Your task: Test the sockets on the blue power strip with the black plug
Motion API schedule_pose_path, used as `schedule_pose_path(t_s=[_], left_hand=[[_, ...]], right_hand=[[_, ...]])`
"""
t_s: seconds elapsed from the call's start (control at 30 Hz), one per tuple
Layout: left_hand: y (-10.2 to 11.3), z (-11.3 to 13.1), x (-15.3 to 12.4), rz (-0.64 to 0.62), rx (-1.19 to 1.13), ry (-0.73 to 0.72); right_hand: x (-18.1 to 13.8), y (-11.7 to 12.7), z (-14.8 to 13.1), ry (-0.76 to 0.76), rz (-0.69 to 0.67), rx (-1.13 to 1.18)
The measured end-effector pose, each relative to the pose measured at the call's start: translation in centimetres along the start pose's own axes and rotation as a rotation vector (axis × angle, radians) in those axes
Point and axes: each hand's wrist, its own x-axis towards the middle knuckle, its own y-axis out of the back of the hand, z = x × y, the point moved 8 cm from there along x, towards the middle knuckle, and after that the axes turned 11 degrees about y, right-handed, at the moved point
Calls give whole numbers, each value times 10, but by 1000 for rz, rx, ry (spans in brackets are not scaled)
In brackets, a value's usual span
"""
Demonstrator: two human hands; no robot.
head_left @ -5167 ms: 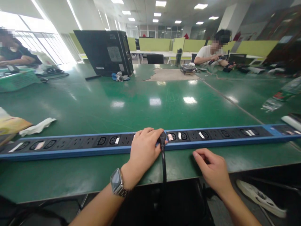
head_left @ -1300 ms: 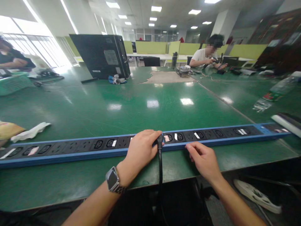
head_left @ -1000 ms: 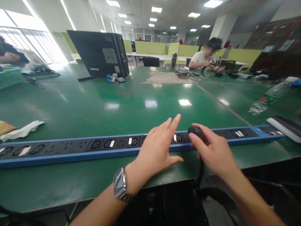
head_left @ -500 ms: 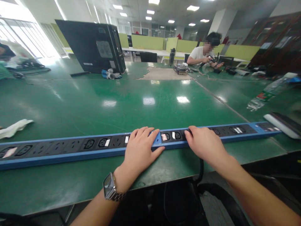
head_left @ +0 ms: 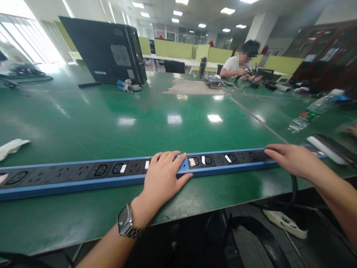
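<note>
A long blue power strip (head_left: pixel 83 183) with a black socket face lies across the near side of the green table. My left hand (head_left: pixel 163 175) rests over its middle, fingers across the top to the far edge and thumb along the near side, gripping it. Further right, my right hand (head_left: pixel 297 160) is closed in a pinch on the black plug of a power cord, over the strip's right part. The plug itself is mostly hidden by my fingers. Its black cord (head_left: pixel 295 191) hangs below the hand past the table edge. Small white and reddish labels mark several sockets.
A dark object with a white edge (head_left: pixel 329 150) covers the strip's right end. Beyond stand a plastic bottle (head_left: pixel 309 113), a black computer case (head_left: pixel 111 56) and gloves (head_left: pixel 128 85). White cloth (head_left: pixel 12 147) lies left. A person (head_left: pixel 237 67) sits across the table.
My right hand has moved right along the strip with the plug and its cord, uncovering sockets. My left hand keeps its hold on the strip. The view has shifted slightly.
</note>
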Motion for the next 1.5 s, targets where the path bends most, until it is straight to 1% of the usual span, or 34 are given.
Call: schedule_pose_path(t_s=[0.1,0.13,0.2,0.27,0.3,0.33,0.37,0.4,0.43,0.47,0.5,0.53,0.57,0.6,0.63,0.67,0.7,0.73,0.8,0.9,1.0,1.1,1.2,1.33,1.4,1.5], left_hand=[[2,-4,-1,11,-17,8],[3,-1,-2,26,-29,4],[4,13,-5,66,-90,-25],[5,39,-9,104,-189,-100],[7,53,-11,120,-244,-149],[9,66,-14,134,-280,-215],[15,72,-16,168,-317,-262],[25,69,-19,226,-354,-276],[39,55,-22,318,-385,-236],[54,32,-27,418,-390,-149],[68,2,-32,513,-350,-22],[78,-31,-38,558,-270,123],[85,-62,-44,557,-205,255],[86,-89,-48,498,-171,343],[85,-111,-53,437,-163,402],[82,-125,-56,380,-162,420],[78,-132,-58,332,-161,415],[74,-133,-59,299,-159,391],[69,-126,-57,261,-141,317],[69,-110,-52,236,-108,225],[74,-104,-48,220,-46,181],[75,-103,-43,179,24,186],[73,-97,-37,151,95,199],[74,-93,-32,128,233,278],[76,-97,-34,115,213,314],[80,-105,-35,98,111,335]], right_hand=[[3,-5,-1,26,-31,20],[3,-1,-4,7,-18,7],[-4,22,-21,-58,103,-16],[-19,50,-58,-89,267,66],[-26,57,-87,-16,267,205],[-32,59,-119,77,213,368],[-40,62,-148,163,169,519],[-48,69,-166,194,241,666],[-56,75,-172,154,365,778],[-62,73,-172,96,458,861],[-65,62,-167,25,503,921],[-66,44,-162,-37,480,965],[-64,21,-159,-73,392,1000],[-61,-5,-158,-83,278,1027],[-60,-28,-156,-91,196,1042],[-59,-46,-153,-104,163,1045],[-59,-60,-150,-118,163,1038],[-60,-68,-148,-129,181,1024],[-62,-76,-147,-136,206,1004],[-62,-74,-150,-114,205,976],[-61,-69,-155,-64,216,891],[-61,-65,-159,-6,242,811],[-62,-61,-163,28,273,762],[-63,-57,-165,48,301,703],[-64,-57,-166,57,315,701],[-64,-56,-166,60,318,679]])
